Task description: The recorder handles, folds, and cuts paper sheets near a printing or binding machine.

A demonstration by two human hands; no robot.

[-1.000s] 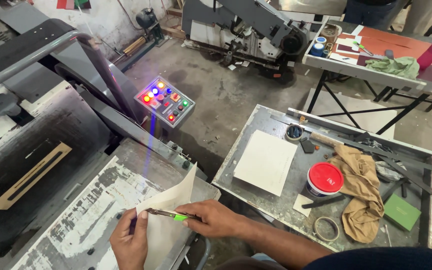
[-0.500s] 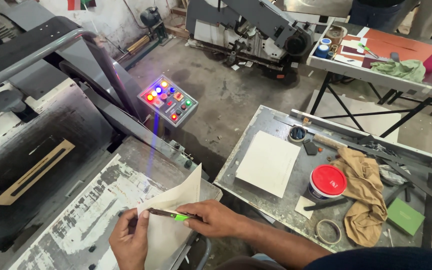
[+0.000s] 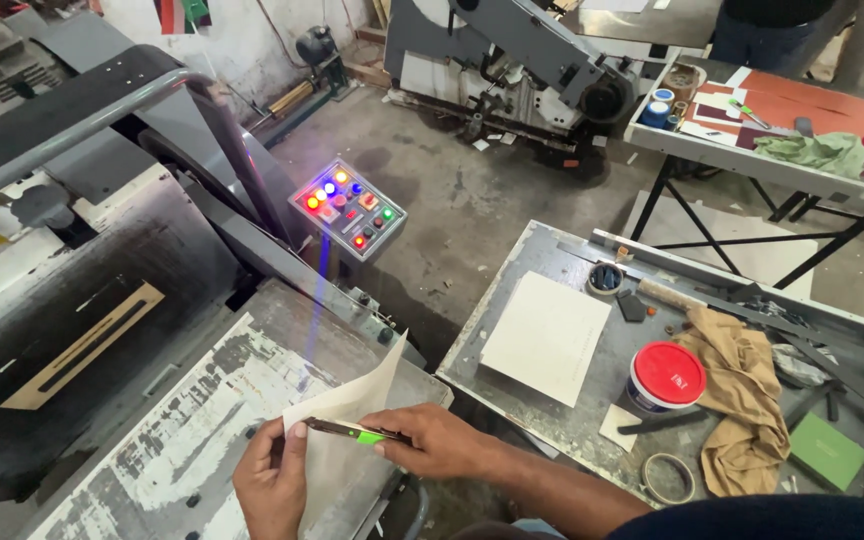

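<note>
Cream paper sheet (image 3: 352, 400) stands curled on the near edge of the worn grey machine bed (image 3: 182, 420). Left hand (image 3: 274, 485) pinches its near edge; right hand (image 3: 432, 440) pinches a slim green-bodied cutter knife (image 3: 352, 432) laid across it. Red-lidded white tub (image 3: 665, 376) sits right.

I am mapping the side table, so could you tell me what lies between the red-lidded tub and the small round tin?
In the head view, only a small dark piece on bare metal table lies between red-lidded tub and round tin.
</note>
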